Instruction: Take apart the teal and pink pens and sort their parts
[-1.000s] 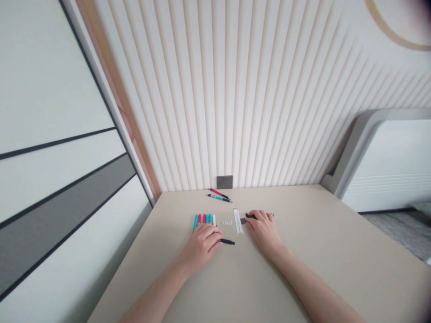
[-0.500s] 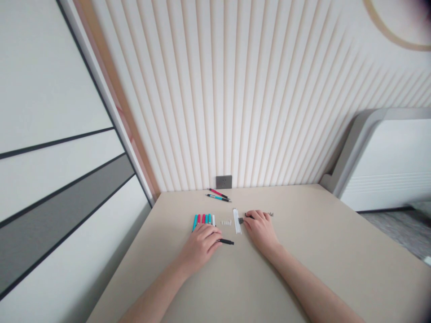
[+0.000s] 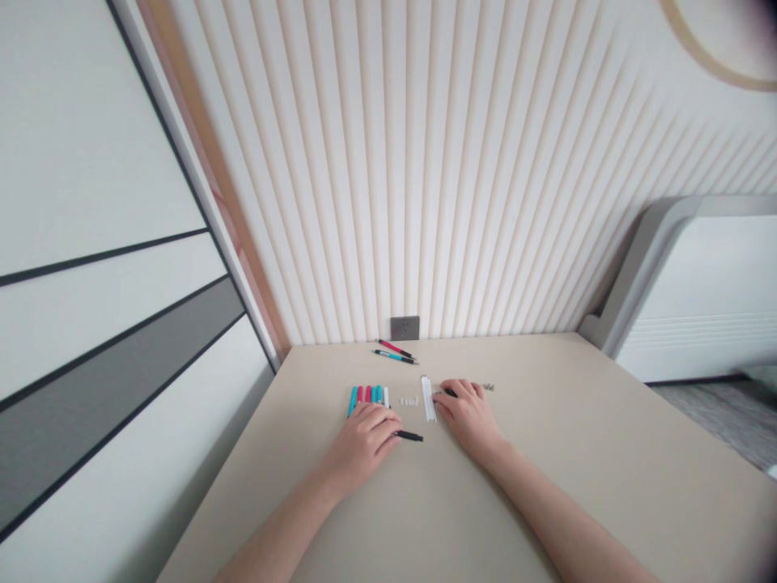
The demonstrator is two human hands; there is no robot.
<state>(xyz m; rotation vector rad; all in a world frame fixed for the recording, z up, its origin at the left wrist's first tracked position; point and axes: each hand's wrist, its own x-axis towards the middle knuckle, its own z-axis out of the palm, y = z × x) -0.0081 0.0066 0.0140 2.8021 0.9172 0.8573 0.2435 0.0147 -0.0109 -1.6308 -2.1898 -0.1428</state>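
Note:
My left hand [image 3: 366, 440] is closed on a thin black pen part [image 3: 410, 436], whose dark end sticks out to the right past the fingertips. Just beyond its knuckles lies a row of turquoise, pink and white pen barrels [image 3: 368, 394], their near ends covered by the hand. My right hand [image 3: 467, 411] rests low on the table with fingers curled and pinched; what they grip is hidden. A small black piece [image 3: 450, 393] shows by its index finger. Slim white refills [image 3: 428, 398] lie against its left side, with several short whitish pieces [image 3: 409, 402] farther left.
Two pens, one pink and black [image 3: 394, 349] and one turquoise and black [image 3: 396, 357], lie at the back of the beige table [image 3: 388, 518]. Small metallic bits [image 3: 488, 387] sit beyond my right hand. A dark wall socket [image 3: 405, 328] is set in the ribbed wall.
The small grey pieces beside my right fingertips are now mostly covered as those fingers have drawn in. My left hand keeps its hold on the black pen part. The view has shifted slightly.

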